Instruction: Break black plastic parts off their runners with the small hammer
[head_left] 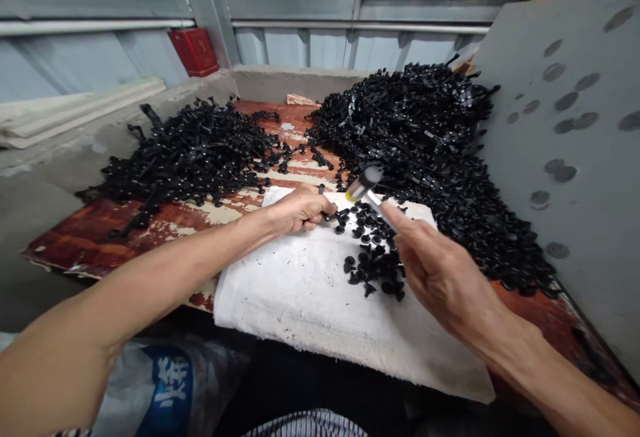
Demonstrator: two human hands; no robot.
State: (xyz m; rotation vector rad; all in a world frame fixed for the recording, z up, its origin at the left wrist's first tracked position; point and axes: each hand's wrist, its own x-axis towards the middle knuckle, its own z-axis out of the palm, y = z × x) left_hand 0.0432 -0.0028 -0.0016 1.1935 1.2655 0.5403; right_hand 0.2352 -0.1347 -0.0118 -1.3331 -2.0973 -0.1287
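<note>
My right hand (435, 264) is closed around the handle of a small hammer (364, 185). The hammer's head is blurred and hangs over the white cloth, with a yellow face on its left side. In the closed fingers of my left hand (303, 209) is a black plastic part (330, 214), mostly covered by the fingers. Loose black knob-like pieces (376, 265) lie on the white cloth (295, 290) between my hands, several of them under the hammer.
A heap of black branched plastic parts (195, 150) sits at the left. A larger pile (400, 117) fills the back right, against a grey spotted panel (590, 157). Below is a worn red-brown board (95, 234). A red box (194, 52) stands in the far corner.
</note>
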